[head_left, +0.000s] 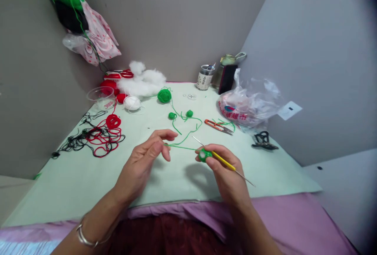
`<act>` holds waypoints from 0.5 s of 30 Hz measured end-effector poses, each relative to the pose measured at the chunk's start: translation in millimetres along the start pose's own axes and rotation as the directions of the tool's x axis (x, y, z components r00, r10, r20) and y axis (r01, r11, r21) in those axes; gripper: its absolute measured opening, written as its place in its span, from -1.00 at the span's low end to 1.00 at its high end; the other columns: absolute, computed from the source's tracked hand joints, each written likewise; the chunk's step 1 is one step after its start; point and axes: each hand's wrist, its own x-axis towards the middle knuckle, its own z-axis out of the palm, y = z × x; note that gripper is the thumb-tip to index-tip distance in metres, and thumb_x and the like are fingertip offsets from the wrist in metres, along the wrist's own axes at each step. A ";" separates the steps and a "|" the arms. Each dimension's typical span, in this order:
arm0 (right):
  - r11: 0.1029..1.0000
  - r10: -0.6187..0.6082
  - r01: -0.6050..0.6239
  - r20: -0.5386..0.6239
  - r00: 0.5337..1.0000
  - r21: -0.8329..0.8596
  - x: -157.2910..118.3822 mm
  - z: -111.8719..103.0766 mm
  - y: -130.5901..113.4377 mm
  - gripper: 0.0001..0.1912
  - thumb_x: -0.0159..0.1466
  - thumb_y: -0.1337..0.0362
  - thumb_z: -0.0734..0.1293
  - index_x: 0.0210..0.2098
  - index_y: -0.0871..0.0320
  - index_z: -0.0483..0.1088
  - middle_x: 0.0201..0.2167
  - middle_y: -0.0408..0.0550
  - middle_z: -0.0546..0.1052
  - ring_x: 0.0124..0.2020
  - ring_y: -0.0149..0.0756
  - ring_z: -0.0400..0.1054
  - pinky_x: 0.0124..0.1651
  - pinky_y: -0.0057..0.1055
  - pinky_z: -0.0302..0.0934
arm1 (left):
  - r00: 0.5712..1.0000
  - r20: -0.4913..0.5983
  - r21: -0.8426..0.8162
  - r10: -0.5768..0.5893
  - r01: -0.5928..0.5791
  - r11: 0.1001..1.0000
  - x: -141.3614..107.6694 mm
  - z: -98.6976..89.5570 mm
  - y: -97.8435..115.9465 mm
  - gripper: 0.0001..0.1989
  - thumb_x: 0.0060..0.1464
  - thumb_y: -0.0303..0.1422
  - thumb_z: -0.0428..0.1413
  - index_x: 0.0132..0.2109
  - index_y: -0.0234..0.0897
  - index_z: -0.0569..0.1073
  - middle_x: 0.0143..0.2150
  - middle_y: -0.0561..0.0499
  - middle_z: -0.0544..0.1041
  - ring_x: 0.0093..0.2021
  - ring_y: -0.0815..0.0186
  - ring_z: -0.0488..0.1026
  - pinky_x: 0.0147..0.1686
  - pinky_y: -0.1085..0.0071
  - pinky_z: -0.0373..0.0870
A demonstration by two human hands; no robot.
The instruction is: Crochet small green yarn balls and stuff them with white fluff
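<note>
Between the thumb and fingers of my right hand (pixel 228 168) are a small green crocheted piece (pixel 204 155) with white showing in its opening and a crochet hook (pixel 224 160) with a yellow handle. The hook's thin tip points up and left. A strand of green yarn (pixel 184 147) runs from the piece to my left hand (pixel 147 157), whose curled fingers and thumb close on it. From there the yarn loops back over the table toward a green yarn ball (pixel 164 95). Two small green crocheted balls (pixel 189 113) lie beyond my hands.
Orange thread snips (pixel 218 127) lie to the right, near a plastic bag (pixel 244 108) and a black claw clip (pixel 264 141). Tangled black and red yarn (pixel 97 139) spreads on the left. White stuffing (pixel 144 82), a pen tin (pixel 205 77) and a phone (pixel 227 79) stand along the back.
</note>
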 end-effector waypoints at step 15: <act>0.988 -0.082 0.084 -0.016 0.996 0.131 -5.5 25.6 -8.6 -0.82 0.26 0.17 0.54 -0.15 -0.01 0.60 -0.18 -0.11 0.68 -0.30 -0.33 0.55 -0.14 -0.34 0.47 | 0.942 -0.253 -0.354 0.221 -0.302 0.885 19.1 39.4 34.2 -0.55 0.14 0.13 0.23 0.06 0.06 0.56 0.02 0.04 0.62 0.25 0.03 0.46 0.26 0.10 0.32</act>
